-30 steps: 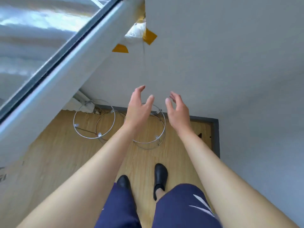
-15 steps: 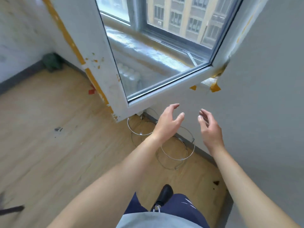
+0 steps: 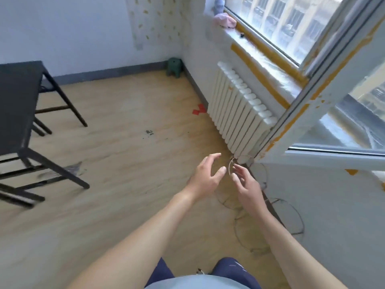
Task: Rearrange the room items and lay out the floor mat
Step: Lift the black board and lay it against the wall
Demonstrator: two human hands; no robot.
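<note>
My left hand (image 3: 205, 177) and my right hand (image 3: 245, 185) are stretched out side by side over the wooden floor, both with fingers spread and holding nothing. Beneath and to the right of them, thin metal wire rings (image 3: 291, 217) lie on the floor against the white wall; one ring's edge shows between my two hands. No floor mat is in view.
A white radiator (image 3: 239, 109) stands under the window sill. An open window sash (image 3: 325, 97) juts into the room above the rings. A black table (image 3: 16, 101) is at the left. A small green stool (image 3: 174, 66) sits in the far corner. Red tape (image 3: 199, 110) marks the floor.
My view has swung left from the wall corner to the open room, bringing the radiator, table and stool into sight. Both hands stay extended and empty, drifting left off the rings.
</note>
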